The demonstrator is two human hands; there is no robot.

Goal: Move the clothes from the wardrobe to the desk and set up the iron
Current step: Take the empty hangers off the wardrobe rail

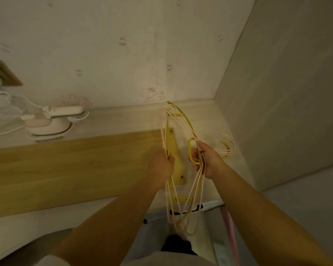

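Setting: a corner of a room, dimly lit. Pale wallpaper (113,45) with faint cartoon prints fills the upper half of the frame; a plain panel (286,93), possibly a wardrobe side, rises at the right. A light desk surface (210,116) runs along the wall, with a wooden board (65,169) lying across it from the left edge to the centre.

Item 1: bundle of clothes hangers (183,189), thin pink ones and thicker yellow ones, empty of clothes. Position: centre of the frame, held above the right end of the board. The hooks (226,148) stick out to the right of the right hand; the lower ends hang down past the desk edge toward the bottom centre.

Item 2: left hand (161,166), centre of frame. Fingers curled in a fist around one side of the hanger bundle.

Item 3: right hand (208,160), just right of the left hand. Fingers and thumb curled around the hangers near their necks, beside a yellow loop.

Item 4: small cream iron (52,120), left of frame, resting on the desk against the wall, well apart from the hands. Its white cord (6,112) lies in loops to the far left, below a wall socket plate (4,73) in the upper left that has a plug in it.

Item 5: pink rod (231,237), lower right, leaning beside the desk.
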